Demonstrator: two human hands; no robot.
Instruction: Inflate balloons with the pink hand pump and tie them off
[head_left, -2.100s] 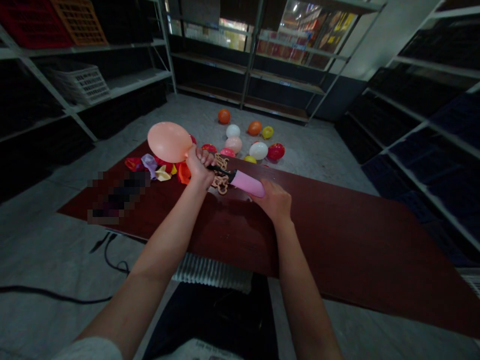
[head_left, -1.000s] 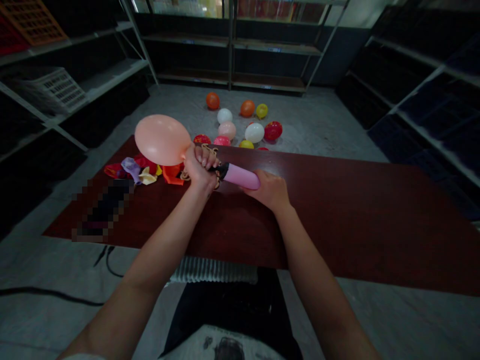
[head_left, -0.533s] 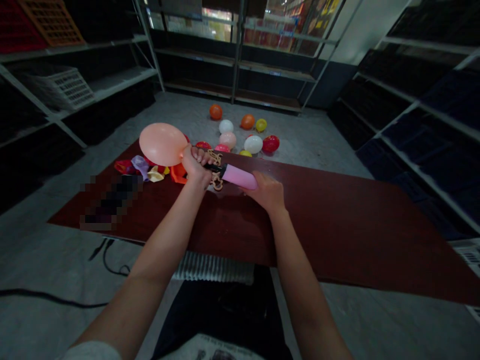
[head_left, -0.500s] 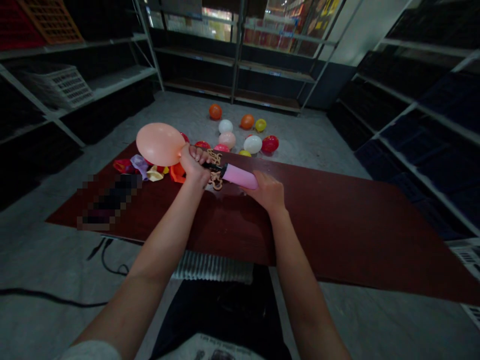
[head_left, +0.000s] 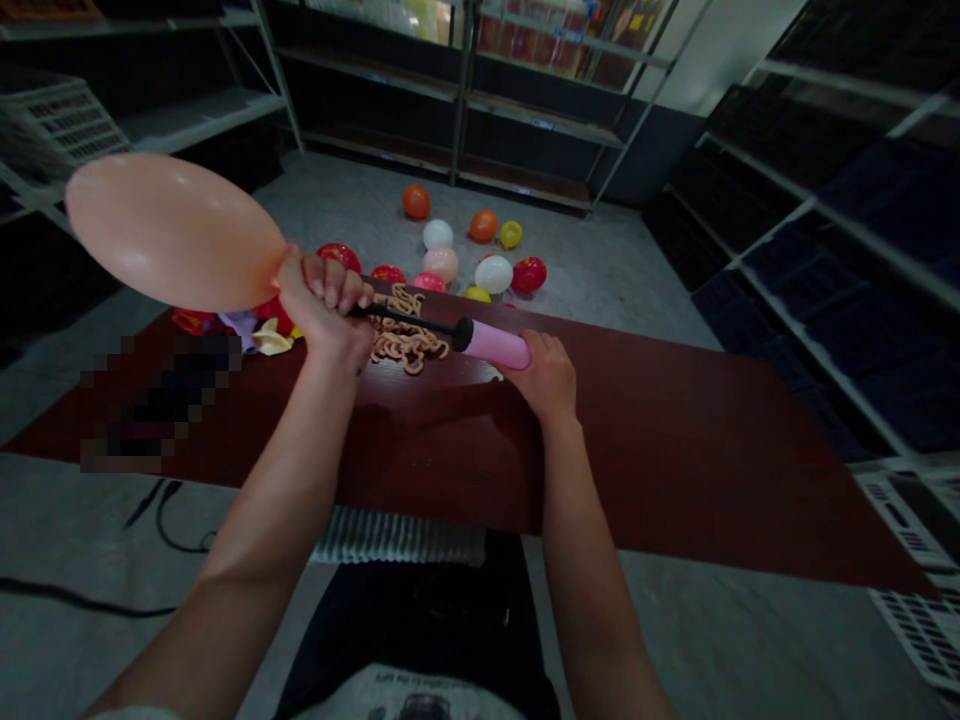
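A balloon pump (head_left: 496, 345) with a pink barrel and a black rod stretches between my two hands above the table, its rod drawn far out. My right hand (head_left: 546, 378) is closed round the right end of the barrel. At the other side, my left hand (head_left: 319, 300) is closed round the pump's black end and the neck of a large inflated peach balloon (head_left: 176, 235); the nozzle is hidden in the fingers. Beneath the rod lies a heap of tan curled pieces (head_left: 405, 345). Limp balloons (head_left: 271, 338) in several colours lie below the inflated one.
The dark red table (head_left: 675, 440) spans the view. Several inflated balloons (head_left: 493, 274) rest on the floor beyond it. Shelves stand behind and on both sides, with a white crate (head_left: 67, 120) at left. A blurred-out patch (head_left: 169, 400) covers something on the table's left.
The peach balloon has grown and moved left with my left hand. My hands are farther apart, and more of the pump's black rod shows. The view has shifted slightly.
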